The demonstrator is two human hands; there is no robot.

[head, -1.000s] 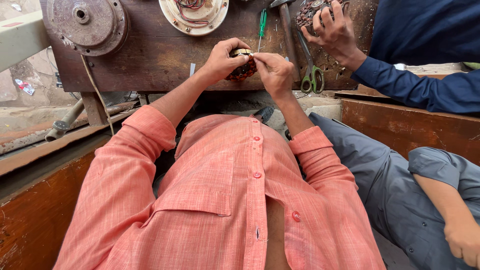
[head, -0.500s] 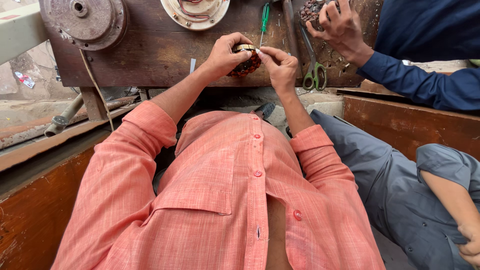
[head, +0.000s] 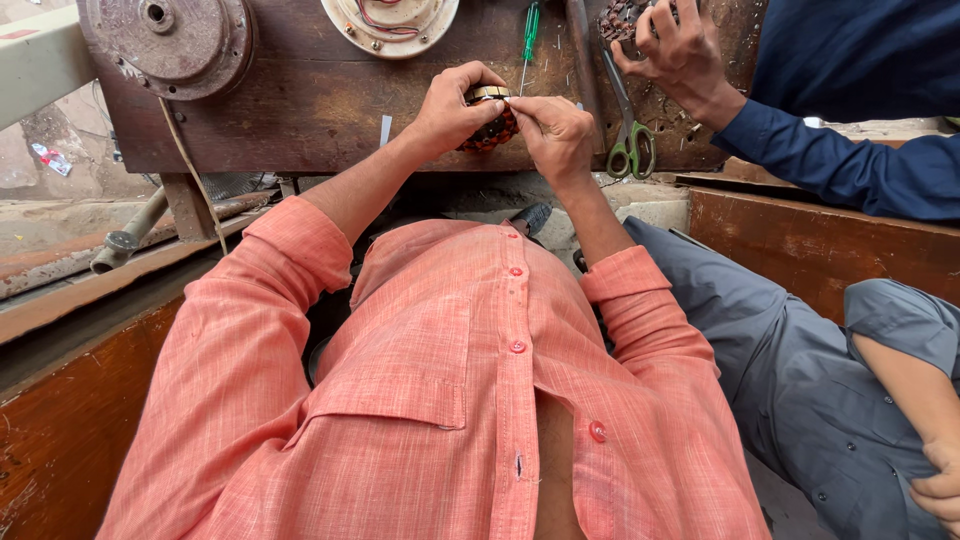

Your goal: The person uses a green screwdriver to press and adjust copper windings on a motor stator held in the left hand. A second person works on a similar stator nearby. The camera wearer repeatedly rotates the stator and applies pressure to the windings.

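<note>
- Here, the left hand [head: 452, 108] is cupping a small round coil [head: 488, 128] wound with reddish copper wire, its fingers curling closed around the coil's left side
- The right hand [head: 553, 130] is pinching the coil's top right edge between thumb and fingertips — both hands are gripping the same piece
- The coil is sitting at the near edge of a dark, worn wooden workbench [head: 310, 100], held just above or against it; which one cannot be told
- A rusty metal disc [head: 170, 40] is lying at the bench's far left, and a pale round motor housing [head: 390, 22] is resting beyond the hands
- A green-handled screwdriver [head: 531, 22] and green-handled scissors [head: 630, 135] are lying just right of the hands
- A co-worker's hand [head: 680, 55] in a dark blue sleeve is gripping a 2nd coil [head: 622, 18] at the bench's far right — well apart from the 1st
</note>
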